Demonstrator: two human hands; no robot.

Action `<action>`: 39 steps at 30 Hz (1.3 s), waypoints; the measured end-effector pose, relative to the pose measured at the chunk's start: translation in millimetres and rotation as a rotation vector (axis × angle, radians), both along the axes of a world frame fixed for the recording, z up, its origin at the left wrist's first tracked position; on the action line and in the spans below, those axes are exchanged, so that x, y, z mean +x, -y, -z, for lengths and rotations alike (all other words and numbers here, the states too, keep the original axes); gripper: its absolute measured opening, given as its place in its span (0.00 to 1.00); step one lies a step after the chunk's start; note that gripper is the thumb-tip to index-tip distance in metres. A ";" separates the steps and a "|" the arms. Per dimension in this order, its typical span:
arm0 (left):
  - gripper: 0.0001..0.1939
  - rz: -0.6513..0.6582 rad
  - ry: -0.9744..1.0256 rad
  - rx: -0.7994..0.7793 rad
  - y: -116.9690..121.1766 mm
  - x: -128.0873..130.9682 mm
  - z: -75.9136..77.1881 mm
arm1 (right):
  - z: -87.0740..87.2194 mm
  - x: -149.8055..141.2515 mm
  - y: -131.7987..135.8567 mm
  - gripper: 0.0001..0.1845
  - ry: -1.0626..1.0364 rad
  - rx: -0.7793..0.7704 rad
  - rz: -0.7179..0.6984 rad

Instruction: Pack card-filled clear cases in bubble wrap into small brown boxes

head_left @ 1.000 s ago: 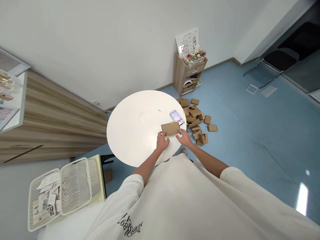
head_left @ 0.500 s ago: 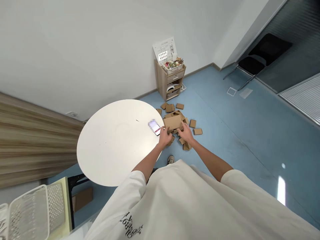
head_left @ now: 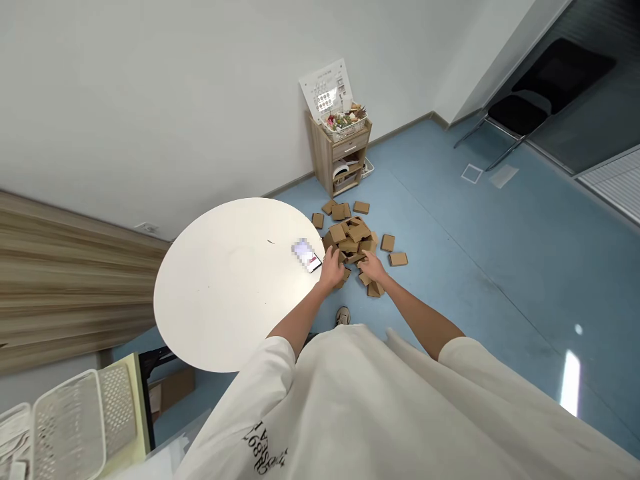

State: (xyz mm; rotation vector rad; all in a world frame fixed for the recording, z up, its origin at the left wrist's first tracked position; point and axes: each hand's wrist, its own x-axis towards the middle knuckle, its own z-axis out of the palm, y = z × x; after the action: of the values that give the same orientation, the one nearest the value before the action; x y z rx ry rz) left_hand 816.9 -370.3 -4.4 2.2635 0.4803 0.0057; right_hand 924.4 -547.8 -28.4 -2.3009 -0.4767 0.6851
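My left hand is held out beyond the right edge of the round white table, fingers apart and holding nothing. Level with it, my right hand is also open, with a gap between the two. Both hover over a heap of small brown cardboard boxes on the floor, and their fingers hide part of it. Whether any fingertip touches a box, I cannot tell. A phone, partly blurred, lies on the table edge just left of my left hand.
Loose boxes lie around the heap, one to its right. Behind stands a small wooden cabinet bearing a basket of dried flowers. A black chair is at far right, white plastic baskets at lower left.
Both hands moved right from over the table with a cardboard box, out above the heap. The box has left my hands, and the fingers have opened. The view has swung right.
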 end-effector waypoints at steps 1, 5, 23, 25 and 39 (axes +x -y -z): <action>0.30 -0.002 -0.004 0.001 -1.0 -1.0 0.6 | 1.2 -0.3 -0.8 0.36 -0.025 -0.005 0.006; 0.30 -0.015 -0.011 0.006 -4.9 -6.1 0.2 | 0.1 -2.0 -6.6 0.35 -0.078 -0.005 0.019; 0.31 -0.249 -0.051 0.090 -51.1 -122.6 -6.6 | -19.3 -73.7 -100.0 0.32 -0.107 0.084 -0.284; 0.31 -0.304 -0.061 0.087 -61.0 -145.9 -6.9 | -23.2 -89.2 -117.5 0.32 -0.087 0.091 -0.341; 0.30 -0.597 0.006 0.025 -130.1 -355.5 -12.9 | -44.6 -272.9 -240.5 0.27 -0.057 0.100 -0.594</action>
State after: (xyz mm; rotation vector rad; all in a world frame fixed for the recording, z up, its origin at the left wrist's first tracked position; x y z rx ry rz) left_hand 461.4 -240.2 8.5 2.0625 1.1372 0.3211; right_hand 651.5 -307.3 16.2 -2.0380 -1.1612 0.9751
